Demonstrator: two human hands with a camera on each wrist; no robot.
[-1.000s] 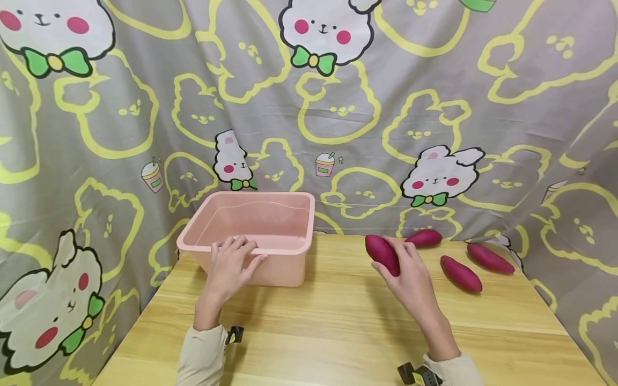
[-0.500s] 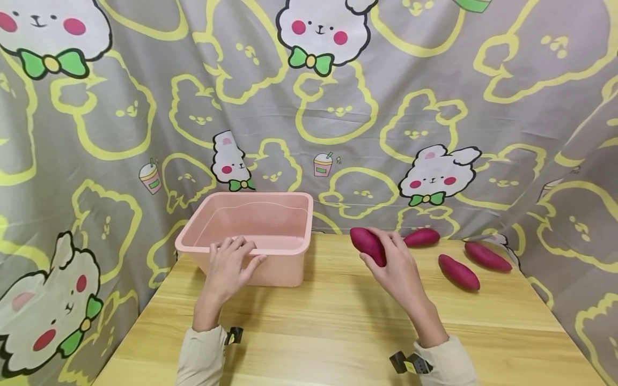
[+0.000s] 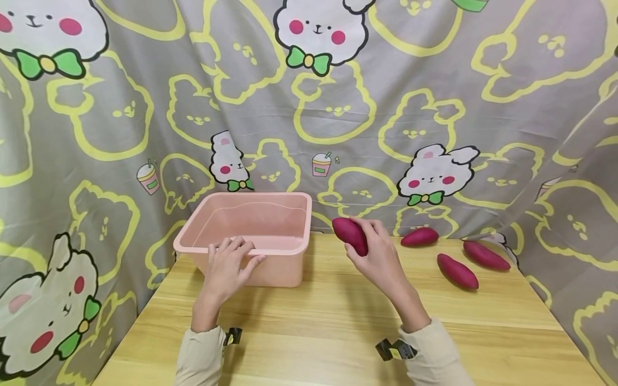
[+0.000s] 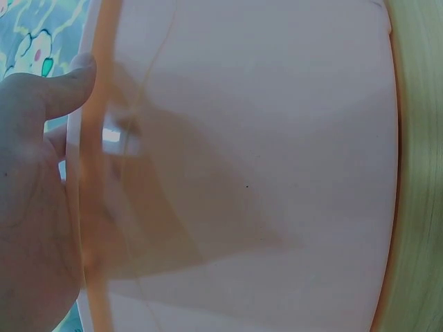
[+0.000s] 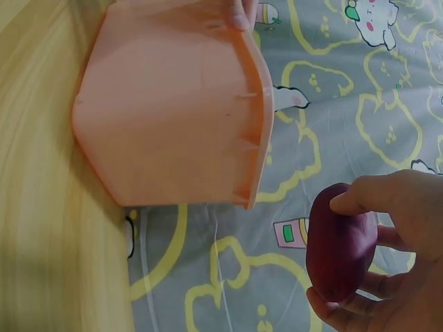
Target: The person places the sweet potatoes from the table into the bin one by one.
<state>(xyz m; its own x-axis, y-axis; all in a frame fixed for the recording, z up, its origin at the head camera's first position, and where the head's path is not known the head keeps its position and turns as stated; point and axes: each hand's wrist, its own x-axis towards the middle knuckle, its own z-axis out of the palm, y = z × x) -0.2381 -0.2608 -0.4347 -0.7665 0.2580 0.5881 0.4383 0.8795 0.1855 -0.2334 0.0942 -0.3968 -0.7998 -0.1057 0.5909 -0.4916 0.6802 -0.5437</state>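
My right hand (image 3: pixel 379 258) holds a purple sweet potato (image 3: pixel 350 236) above the table, right of the pink plastic bin (image 3: pixel 289 268). In the right wrist view the sweet potato (image 5: pixel 338 242) sits between the thumb and the fingers. My left hand (image 3: pixel 227 271) is at the bin's near rim, its fingers hooked over the edge. The left wrist view shows the thumb (image 4: pixel 73 86) against the rim, with most of the fingers hidden behind it. No contents show in the visible part of the bin.
Three more sweet potatoes lie at the right of the wooden table (image 3: pixel 309 332): one at the back (image 3: pixel 420 237), one nearer (image 3: pixel 457 272) and one farther right (image 3: pixel 486 255). A patterned grey curtain (image 3: pixel 270 107) hangs behind and beside the table.
My right hand has carried the sweet potato leftward and slightly up, towards the bin, away from the other sweet potatoes. The left hand stays on the rim.
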